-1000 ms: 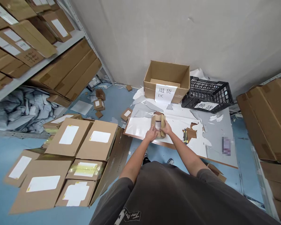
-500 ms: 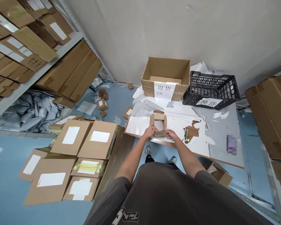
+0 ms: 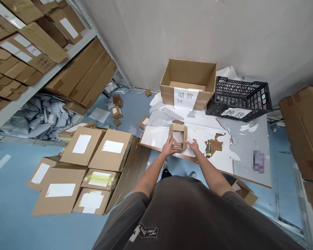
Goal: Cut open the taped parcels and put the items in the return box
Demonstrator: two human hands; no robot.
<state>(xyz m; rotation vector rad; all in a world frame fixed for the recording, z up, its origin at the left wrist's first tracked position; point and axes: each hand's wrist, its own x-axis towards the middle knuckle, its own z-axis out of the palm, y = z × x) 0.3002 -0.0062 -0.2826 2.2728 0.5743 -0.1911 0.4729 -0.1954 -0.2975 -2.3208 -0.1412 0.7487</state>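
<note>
A small open cardboard box (image 3: 185,135) lies near the front edge of the table, with a pale pinkish sheet or flat item (image 3: 177,136) inside. My left hand (image 3: 168,147) grips the box's near left corner, fingers along its side and thumb at the front. At the right side, my right hand (image 3: 192,144) is open, thumb and fingers apart, a fingertip close to the box wall; whether it touches I cannot tell. To the right, a yellow and black box cutter (image 3: 208,148) rests on a torn brown patch (image 3: 217,145) of the tabletop.
At the table's back stand a large labelled carton (image 3: 168,96) and a black plastic crate (image 3: 211,109). Stacked cartons (image 3: 79,144) sit on the floor to my left, beside a loaded shelf (image 3: 49,74). An open carton (image 3: 246,194) is under the table's right side.
My left hand has shifted nearer the box's front corner. The fingers of my right hand have spread and lifted away from the box's side. The view has moved slightly.
</note>
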